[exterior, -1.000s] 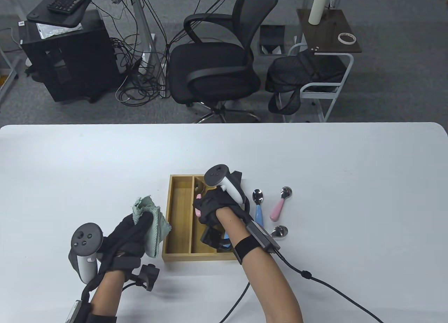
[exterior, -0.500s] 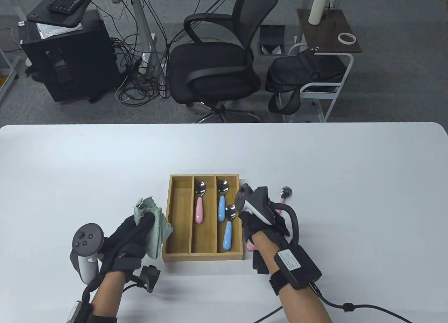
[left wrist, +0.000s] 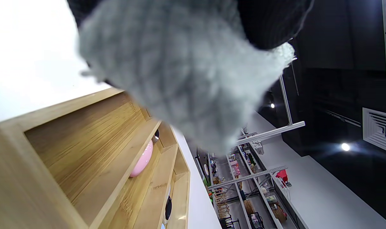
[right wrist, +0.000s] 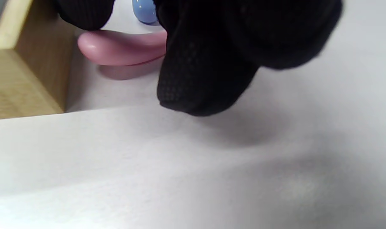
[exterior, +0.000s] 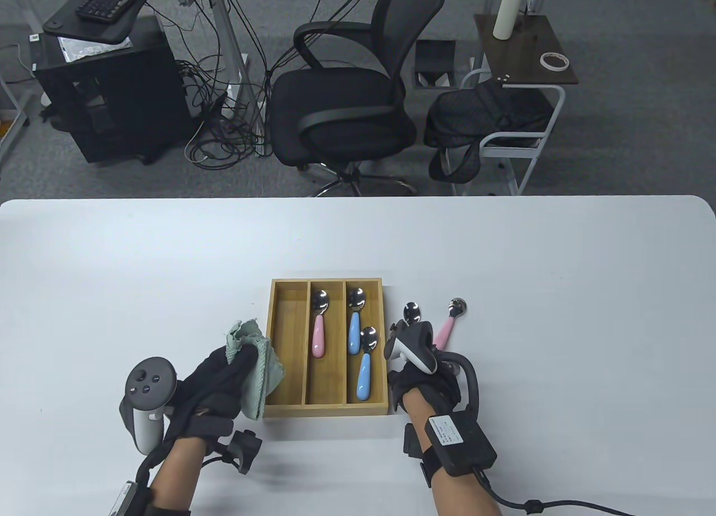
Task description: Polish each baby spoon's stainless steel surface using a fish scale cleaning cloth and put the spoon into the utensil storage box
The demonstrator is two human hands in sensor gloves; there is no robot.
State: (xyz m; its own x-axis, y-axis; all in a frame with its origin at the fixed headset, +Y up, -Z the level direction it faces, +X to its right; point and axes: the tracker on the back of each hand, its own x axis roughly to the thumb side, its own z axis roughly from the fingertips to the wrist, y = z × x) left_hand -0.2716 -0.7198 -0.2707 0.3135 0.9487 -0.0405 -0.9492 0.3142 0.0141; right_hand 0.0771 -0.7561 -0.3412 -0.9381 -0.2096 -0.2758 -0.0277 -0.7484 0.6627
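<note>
Spoons: three already in box [exterior: 269,370] — pink spoon [exterior: 319,326] in middle compartment, two blue spoons [exterior: 354,323] [exterior: 365,365] in right one, left compartment bare. Box sits on white table [exterior: 503,247]. Right of box, on table: blue-handled spoon, only its bowl [exterior: 412,312] showing past the tracker, and another pink spoon [exterior: 450,321] well clear of the hand. Right hand [exterior: 422,384] is down just beside box's right wall; right wrist view shows gloved fingers [right wrist: 205,70] curled over a third pink handle [right wrist: 123,47] lying on table, firm grip or only touching — cannot tell. Left hand [exterior: 215,384] left of box, fingers wrapped round bunched green cloth [exterior: 254,370], cloth edge hanging over box's left wall.
</note>
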